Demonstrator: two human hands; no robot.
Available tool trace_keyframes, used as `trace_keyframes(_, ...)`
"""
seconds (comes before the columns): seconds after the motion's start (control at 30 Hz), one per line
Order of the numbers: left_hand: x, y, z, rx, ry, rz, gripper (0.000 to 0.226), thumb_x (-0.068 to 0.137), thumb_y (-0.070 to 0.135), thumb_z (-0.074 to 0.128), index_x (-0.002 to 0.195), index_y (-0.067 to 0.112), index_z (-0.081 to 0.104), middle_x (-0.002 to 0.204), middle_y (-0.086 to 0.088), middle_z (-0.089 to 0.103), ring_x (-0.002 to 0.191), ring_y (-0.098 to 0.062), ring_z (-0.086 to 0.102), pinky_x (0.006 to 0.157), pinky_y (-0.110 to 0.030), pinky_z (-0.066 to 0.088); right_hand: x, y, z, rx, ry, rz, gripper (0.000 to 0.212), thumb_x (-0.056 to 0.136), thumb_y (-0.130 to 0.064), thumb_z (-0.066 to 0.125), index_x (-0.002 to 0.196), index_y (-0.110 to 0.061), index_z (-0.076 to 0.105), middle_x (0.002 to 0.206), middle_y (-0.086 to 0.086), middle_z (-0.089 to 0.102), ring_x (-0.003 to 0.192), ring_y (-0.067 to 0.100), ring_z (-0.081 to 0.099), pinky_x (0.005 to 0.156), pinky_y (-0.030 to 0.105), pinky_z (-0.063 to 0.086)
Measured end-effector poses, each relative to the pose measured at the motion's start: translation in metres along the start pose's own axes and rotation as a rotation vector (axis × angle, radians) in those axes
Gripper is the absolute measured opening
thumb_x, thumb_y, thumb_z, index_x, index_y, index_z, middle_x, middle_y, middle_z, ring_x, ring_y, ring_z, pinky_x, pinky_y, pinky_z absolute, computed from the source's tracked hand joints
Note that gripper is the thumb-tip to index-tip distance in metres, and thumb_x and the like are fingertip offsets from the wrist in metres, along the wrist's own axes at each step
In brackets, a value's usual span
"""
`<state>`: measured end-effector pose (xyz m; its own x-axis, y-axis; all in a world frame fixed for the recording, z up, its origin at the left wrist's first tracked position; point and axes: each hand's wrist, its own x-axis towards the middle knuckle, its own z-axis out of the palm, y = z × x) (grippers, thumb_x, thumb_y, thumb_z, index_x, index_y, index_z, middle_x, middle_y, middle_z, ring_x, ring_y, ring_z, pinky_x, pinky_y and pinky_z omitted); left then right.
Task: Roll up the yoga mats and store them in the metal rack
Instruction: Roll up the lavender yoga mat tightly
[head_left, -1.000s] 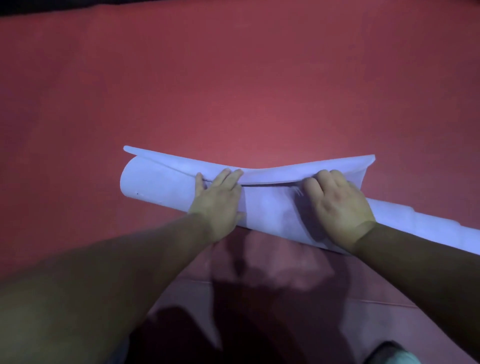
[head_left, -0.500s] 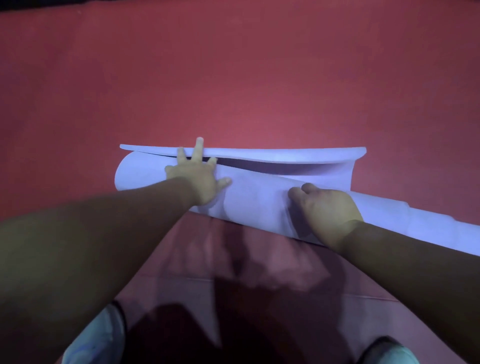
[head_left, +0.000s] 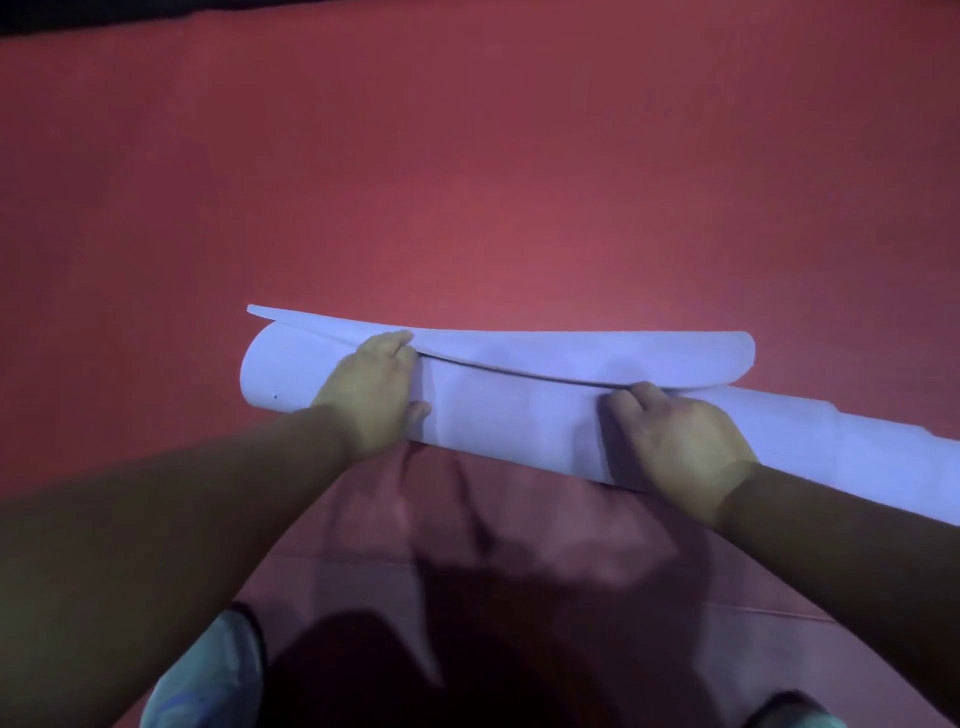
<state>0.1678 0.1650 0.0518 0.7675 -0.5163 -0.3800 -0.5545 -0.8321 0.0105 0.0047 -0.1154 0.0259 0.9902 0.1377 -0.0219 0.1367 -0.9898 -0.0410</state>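
Head view, looking down at a red floor (head_left: 467, 182). Pale lilac yoga mat (head_left: 519, 415) lies rolled across the middle of frame, running from 9 o'clock toward 4 o'clock, where a narrower, telescoped stretch of the roll runs out of frame. Loose end flap (head_left: 597, 353) stands proud along the roll's 12 o'clock side, a dark gap showing under it.

Left hand (head_left: 371, 395): on top of the roll near its 9 o'clock end, fingers curled, tips tucked at the flap's edge, thumb spread on the near face. Right hand (head_left: 675, 441): toward 3 o'clock, fingers curled over the roll with tips into the same seam. Whether either hand truly pinches the flap or only presses there, cannot tell.

Judgement: step in hand is closing the last turn. To do it well, press both hands down evenly and roll away toward 12 o'clock, so the flap lies flat. The offset core at 4 o'clock wants tapping in square; otherwise the roll may sit badly in a rack or spring open when lifted.

Shoes at 7 o'clock (head_left: 208, 675) and 5 o'clock (head_left: 795, 714), part in frame.

Containers: metal rack not in view; nothing stored that can be seen.
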Motion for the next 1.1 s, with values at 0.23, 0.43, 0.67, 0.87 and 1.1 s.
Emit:
trace_keyframes(0.23, 0.022, 0.019, -0.026, 0.251, -0.074, 0.100, 0.100, 0.072, 0.063, 0.075, 0.153, 0.032, 0.026, 0.125, -0.009, 0.044, 0.113, -0.031, 0.044, 0.097, -0.041, 0.042, -0.016, -0.006, 0.010, -0.102, 0.114, -0.026, 0.037, 0.077, -0.006, 0.041, 0.104, 0.004, 0.064, 0.083, 0.018, 0.056, 0.059, 0.035, 0.057, 0.051, 0.040, 0.048)
trace_keyframes(0.43, 0.053, 0.070, -0.027, 0.031, -0.213, 0.119, 0.129, 0.048, 0.065, 0.090, 0.148, 0.016, 0.025, 0.155, -0.009, 0.022, 0.139, -0.041, 0.038, 0.111, -0.059, 0.037, -0.013, 0.012, 0.010, -0.103, 0.126, 0.004, 0.051, 0.064, 0.001, 0.068, 0.115, 0.008, 0.066, 0.092, 0.019, 0.061, 0.067, 0.037, 0.059, 0.053, 0.041, 0.048)
trace_keyframes(0.67, 0.047, 0.097, 0.000, 0.180, -0.161, 0.127, 0.142, 0.051, 0.068, 0.086, 0.153, 0.048, -0.010, 0.165, 0.007, 0.009, 0.148, -0.046, 0.012, 0.103, -0.083, 0.016, -0.009, 0.008, 0.008, -0.021, 0.157, 0.020, 0.043, 0.070, -0.006, 0.054, 0.110, 0.002, 0.068, 0.090, 0.019, 0.063, 0.065, 0.038, 0.062, 0.053, 0.042, 0.052)
trace_keyframes(0.87, 0.032, 0.083, 0.009, 0.128, -0.061, 0.137, 0.128, 0.054, 0.072, 0.081, 0.151, 0.049, 0.000, 0.161, 0.011, 0.018, 0.145, -0.040, 0.020, 0.106, -0.078, 0.018, -0.062, -0.041, 0.001, 0.710, -0.428, 0.384, 0.009, 0.094, -0.036, 0.064, 0.101, -0.029, 0.063, 0.099, -0.008, 0.069, 0.088, 0.014, 0.068, 0.067, 0.018, 0.046)
trace_keyframes(1.1, 0.004, 0.066, 0.012, 0.077, -0.068, 0.022, 0.123, 0.054, 0.076, 0.078, 0.150, 0.051, 0.005, 0.159, 0.013, 0.024, 0.140, -0.032, 0.028, 0.106, -0.075, 0.024, -0.052, -0.042, 0.025, 2.117, -0.230, 1.311, 0.093, 0.061, -0.060, 0.072, 0.138, -0.012, 0.052, 0.136, 0.009, 0.059, 0.113, 0.034, 0.067, 0.101, 0.055, 0.051)
